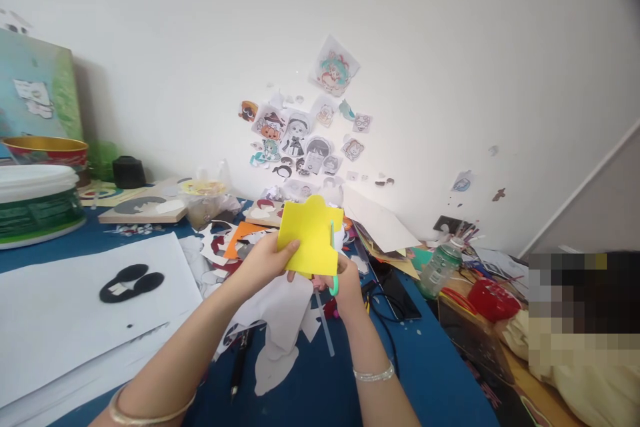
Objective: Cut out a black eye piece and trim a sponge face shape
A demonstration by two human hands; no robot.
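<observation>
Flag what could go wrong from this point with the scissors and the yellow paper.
1. The left hand pinches the yellow paper by its edge, near the green-handled scissors in the right hand; a fingertip could possibly get nicked.
2. The paper is held in the air, unsupported, so it may flex and the cut wander.
3. Offcuts may drop among the white paper scraps on the blue table and be hard to find.

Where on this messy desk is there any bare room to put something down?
Bare blue tabletop lies right of the right hand, before the black cable. The large white sheet is mostly bare around the black cutout. Scraps crowd the middle.
</observation>
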